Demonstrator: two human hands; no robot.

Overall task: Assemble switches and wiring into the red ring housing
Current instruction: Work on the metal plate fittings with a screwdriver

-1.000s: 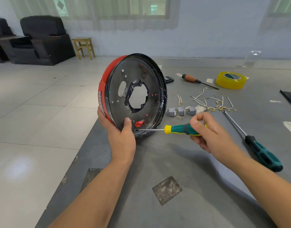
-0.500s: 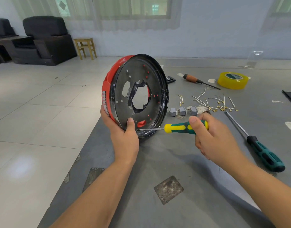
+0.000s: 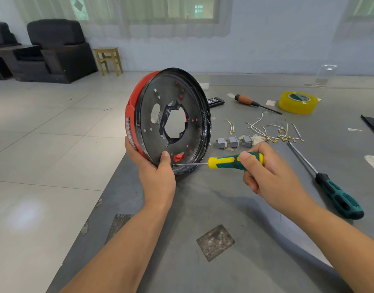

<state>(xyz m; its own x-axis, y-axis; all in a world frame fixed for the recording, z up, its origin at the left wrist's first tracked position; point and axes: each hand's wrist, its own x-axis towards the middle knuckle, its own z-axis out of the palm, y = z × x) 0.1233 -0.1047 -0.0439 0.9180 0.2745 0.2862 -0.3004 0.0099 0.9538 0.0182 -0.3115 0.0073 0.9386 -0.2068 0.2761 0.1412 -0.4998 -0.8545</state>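
Red ring housing with black inner plate (image 3: 173, 115), side label unreadable, gripped upright by left hand (image 3: 156, 176); yellow-green-handled screwdriver (image 3: 226, 161) pinched in right hand (image 3: 270, 176), tip at lower rim.

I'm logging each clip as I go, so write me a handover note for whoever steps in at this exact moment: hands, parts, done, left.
Left hand grips the red ring housing by its lower rim, holding it on edge on the grey table.
Right hand holds the yellow-green screwdriver, tip at the housing's lower rim, beside the left thumb.
Three grey switches and the loose wires lie on the table behind the right hand.
Done: no switches or wires visibly fitted.
Left: finish with the screwdriver, fit the switches, connect the wires.
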